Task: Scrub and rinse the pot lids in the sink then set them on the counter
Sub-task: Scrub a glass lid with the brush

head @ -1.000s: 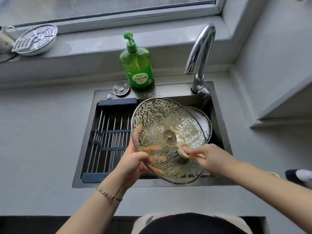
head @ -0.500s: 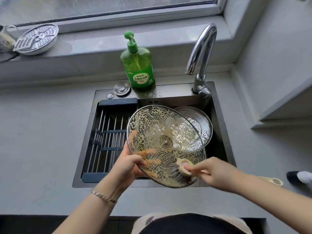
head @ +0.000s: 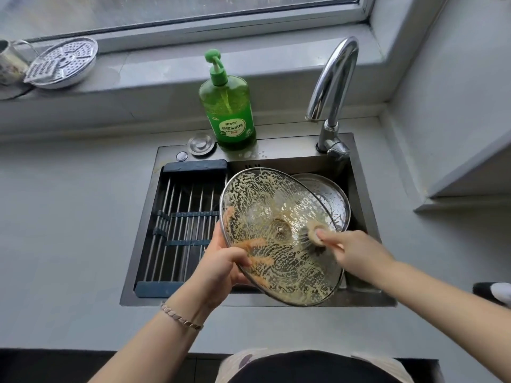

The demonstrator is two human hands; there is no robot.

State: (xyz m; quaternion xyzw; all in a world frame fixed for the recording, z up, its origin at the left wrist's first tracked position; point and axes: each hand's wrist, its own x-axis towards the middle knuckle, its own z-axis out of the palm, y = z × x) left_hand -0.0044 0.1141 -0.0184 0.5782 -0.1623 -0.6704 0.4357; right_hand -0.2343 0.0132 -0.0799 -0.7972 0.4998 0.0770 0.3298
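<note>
Counter (head: 69,230): grey, wrapping the basin; no washed lid on it in view, so setting down judged yet to come for both lids.
Sink (head: 179,299): steel, sunk into the counter; site of all the work below.
Drying rack (head: 182,217): rolled across the sink's left half.
Glass lid (head: 271,217): held tilted above the sink's right half, coated edge to edge in yellowish suds; scrubbing judged well along, rinse not yet done.
Steel lid (head: 331,197): leaning at the sink's back right, behind the glass lid, beaded with droplets; scrubbed or not, cannot tell.
Faucet (head: 331,87): arched over the back ledge, no stream visible; likely needed next for rinsing.
Soap bottle (head: 228,111): green, upright on the sink's back ledge.
Left hand (head: 221,266): gripping the glass lid's near-left rim, thumb on top, fingers showing through the glass.
Right hand (head: 356,255): closed round the brush handle.
Brush (head: 313,239): round head, bristles against the soapy face just right of the lid's centre.
</note>
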